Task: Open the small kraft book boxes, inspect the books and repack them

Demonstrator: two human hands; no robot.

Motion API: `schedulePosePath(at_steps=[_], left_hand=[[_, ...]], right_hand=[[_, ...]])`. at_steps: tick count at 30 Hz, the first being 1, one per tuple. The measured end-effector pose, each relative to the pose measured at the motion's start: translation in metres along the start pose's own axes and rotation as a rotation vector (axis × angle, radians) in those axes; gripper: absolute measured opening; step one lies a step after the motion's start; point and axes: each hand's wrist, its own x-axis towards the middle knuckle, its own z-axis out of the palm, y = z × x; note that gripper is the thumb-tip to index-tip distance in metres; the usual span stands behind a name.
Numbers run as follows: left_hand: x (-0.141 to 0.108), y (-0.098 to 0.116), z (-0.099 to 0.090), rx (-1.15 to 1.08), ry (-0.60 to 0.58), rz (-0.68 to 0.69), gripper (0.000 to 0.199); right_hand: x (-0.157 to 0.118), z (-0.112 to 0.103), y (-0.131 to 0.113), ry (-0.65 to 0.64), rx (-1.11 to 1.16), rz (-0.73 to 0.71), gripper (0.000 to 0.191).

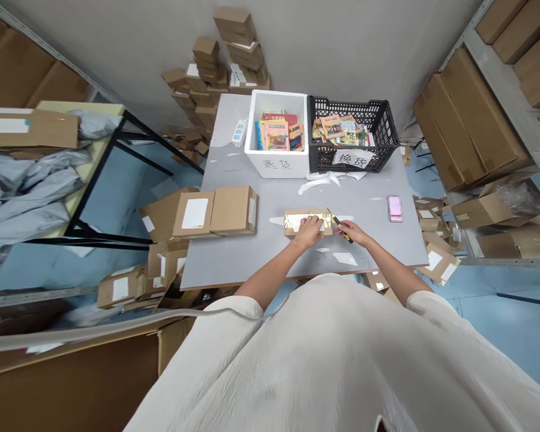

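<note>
A small cardboard box (290, 229) with a white label and shiny tape across its top lies on the grey table in front of me. My left hand (310, 231) rests on the box's top, fingers stretched over the label. In my right hand (351, 231) is a black and yellow utility knife (343, 229). Its blade points up and left, at the right end of the box; whether it touches the tape I cannot tell. Scraps of white paper (344, 258) lie close to the box.
Two cardboard boxes (231, 210) stand on the table's left. Behind are a white foam box (276, 165) and a black crate (382, 141), both holding books. A phone (395, 209) lies at right, a power strip (239, 132) at back left. Stacked cartons (472, 120) fill the right shelf.
</note>
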Motion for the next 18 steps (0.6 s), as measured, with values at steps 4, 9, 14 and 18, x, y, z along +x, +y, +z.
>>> schedulePosePath(at_steps=[4, 9, 14, 18], left_hand=[[0.004, 0.002, -0.002, 0.012, -0.02, -0.025, 0.054], [0.007, 0.006, 0.0, 0.041, -0.004, -0.022, 0.052], [0.005, 0.005, 0.004, -0.014, 0.018, -0.018, 0.059], [0.003, 0.004, 0.005, -0.027, 0.025, -0.02, 0.064]], right_hand=[[-0.001, -0.024, -0.002, 0.06, -0.168, -0.052, 0.037], [-0.006, -0.057, -0.007, -0.012, -0.319, -0.188, 0.038], [0.0, -0.075, -0.015, -0.052, -0.646, -0.316, 0.036], [0.016, -0.073, -0.025, -0.018, -0.887, -0.4, 0.035]])
